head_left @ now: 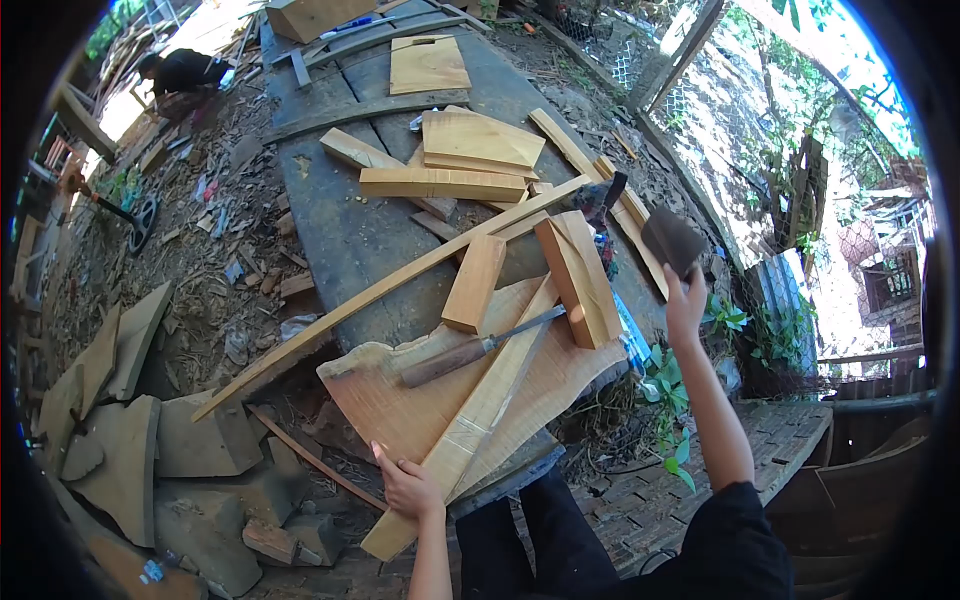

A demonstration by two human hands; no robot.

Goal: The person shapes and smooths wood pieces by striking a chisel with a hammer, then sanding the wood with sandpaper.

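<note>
My left hand (412, 489) is closed around the near end of a narrow wooden board (462, 440), which lies aslant over a wide wavy-edged plank (385, 400). My right hand (685, 315) is raised off to the right, its fingers closed on a dark brown block (672, 242); whether the block has a handle is hidden. A chisel (445, 362) with a wooden handle rests across the plank and the narrow board, blade pointing right. Two thick wooden blocks stand near it, a smaller one (474, 283) and a larger one (580, 280).
A long thin strip (390, 295) crosses the dark worktable (330, 240). Several cut boards (480, 140) are piled farther back. Stone-like slabs (200, 435) lie at the lower left. Another person (185, 75) crouches at the far left. A wire fence (625, 65) runs along the right.
</note>
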